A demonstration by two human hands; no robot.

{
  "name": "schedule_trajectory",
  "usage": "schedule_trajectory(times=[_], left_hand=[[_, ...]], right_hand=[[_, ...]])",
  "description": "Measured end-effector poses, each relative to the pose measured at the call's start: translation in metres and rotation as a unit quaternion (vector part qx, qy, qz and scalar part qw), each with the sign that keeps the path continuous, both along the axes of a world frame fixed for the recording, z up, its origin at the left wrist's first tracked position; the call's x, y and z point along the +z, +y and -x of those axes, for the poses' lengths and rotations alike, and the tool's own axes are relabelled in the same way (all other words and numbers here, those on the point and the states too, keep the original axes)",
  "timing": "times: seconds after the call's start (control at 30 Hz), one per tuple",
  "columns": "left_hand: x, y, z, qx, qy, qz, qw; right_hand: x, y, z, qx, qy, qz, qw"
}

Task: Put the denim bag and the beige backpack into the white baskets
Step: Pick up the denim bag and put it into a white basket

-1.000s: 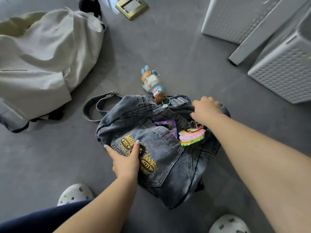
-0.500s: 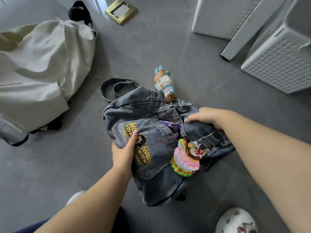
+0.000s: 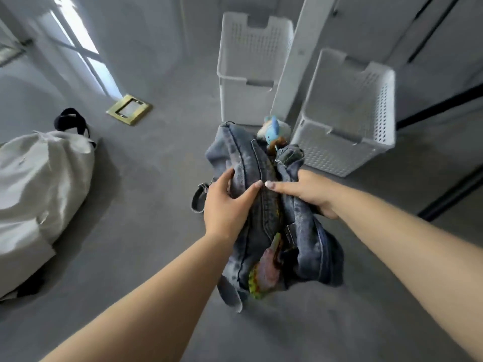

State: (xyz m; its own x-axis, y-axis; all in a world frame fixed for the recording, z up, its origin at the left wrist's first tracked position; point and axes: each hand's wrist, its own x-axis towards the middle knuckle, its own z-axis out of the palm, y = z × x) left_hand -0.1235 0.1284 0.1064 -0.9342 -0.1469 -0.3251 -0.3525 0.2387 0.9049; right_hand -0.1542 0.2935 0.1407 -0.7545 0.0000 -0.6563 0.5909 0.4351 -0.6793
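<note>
The denim bag (image 3: 264, 220) hangs off the floor between both hands, folded along its middle. My left hand (image 3: 224, 202) grips its left side and my right hand (image 3: 305, 193) grips its right side. A plush toy charm (image 3: 274, 130) dangles at its far end and a rainbow charm (image 3: 264, 267) at the near end. The beige backpack (image 3: 39, 199) lies on the grey floor at the left. Two white baskets stand ahead: the left one (image 3: 253, 66) farther back, the right one (image 3: 347, 118) just beyond the bag. Both look empty.
A white post (image 3: 295, 56) rises between the two baskets. A brass floor socket (image 3: 129, 109) is set in the grey floor at the back left. Dark rails (image 3: 444, 105) run along the right wall.
Both hands have lifted the denim bag off the floor and carried it forward. The view has tilted up, so the baskets now stand right ahead.
</note>
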Motion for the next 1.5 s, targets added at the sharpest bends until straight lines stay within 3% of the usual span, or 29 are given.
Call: schedule_trajectory(times=[0.13,0.3,0.53,0.73,0.87,1.1,1.27,1.5], left_hand=[[0.048,0.049,0.015,-0.015,0.046,-0.009,0.999],[0.097,0.099,0.028,-0.034,0.058,0.030,0.997],[0.146,0.124,0.030,-0.031,0.064,0.066,0.995],[0.151,0.129,0.033,-0.015,0.109,-0.042,0.993],[0.159,0.132,0.051,-0.066,0.098,-0.143,0.983],[0.208,0.126,0.114,-0.188,0.104,-0.254,0.943],[0.249,0.142,0.161,-0.245,0.125,-0.264,0.925],[0.248,0.206,0.209,-0.236,0.164,-0.263,0.921]], right_hand=[[0.053,0.039,0.000,-0.038,0.056,-0.061,0.996],[0.096,0.095,0.004,-0.051,0.104,-0.071,0.991],[0.134,0.130,0.020,0.007,0.121,-0.075,0.990],[0.142,0.138,0.042,0.012,0.101,-0.048,0.994],[0.153,0.138,0.043,-0.038,0.119,-0.031,0.992],[0.226,0.126,0.064,-0.156,0.156,-0.092,0.971],[0.278,0.131,0.091,-0.202,0.181,-0.117,0.955],[0.265,0.195,0.135,-0.225,0.216,-0.131,0.941]])
